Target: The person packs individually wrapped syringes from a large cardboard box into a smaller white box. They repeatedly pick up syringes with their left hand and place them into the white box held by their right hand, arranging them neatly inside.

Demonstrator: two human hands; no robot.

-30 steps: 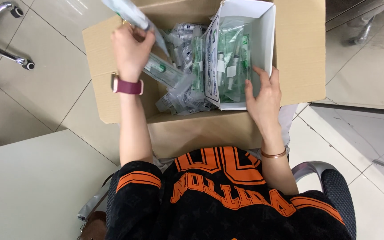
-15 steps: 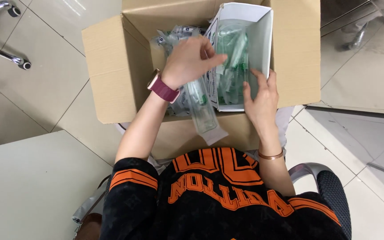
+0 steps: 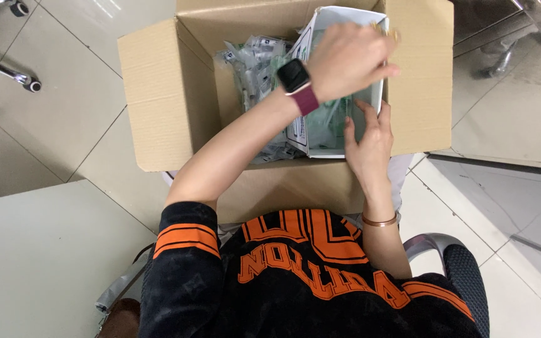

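Observation:
An open brown cardboard box (image 3: 158, 94) rests on my lap, with several clear and green plastic packets (image 3: 252, 62) piled in its left part. A white inner box (image 3: 344, 12) stands in its right part, and more packets lie inside it. My left hand (image 3: 352, 59), with a dark red watch (image 3: 295, 78) on the wrist, hovers over the white box with its fingers curled down. Whatever is under its palm is hidden. My right hand (image 3: 367, 134) grips the near wall of the white box, fingers inside.
A pale grey table top (image 3: 32, 263) fills the lower left. A chair's wheeled metal legs (image 3: 7, 69) stand on the tiled floor at the upper left. More metal furniture (image 3: 502, 62) is at the upper right. A black chair arm (image 3: 464, 269) is beside me.
My left hand lifted a clear packet from the left pile, carried it rightward, and is now over the white box. My right hand stayed on the white box.

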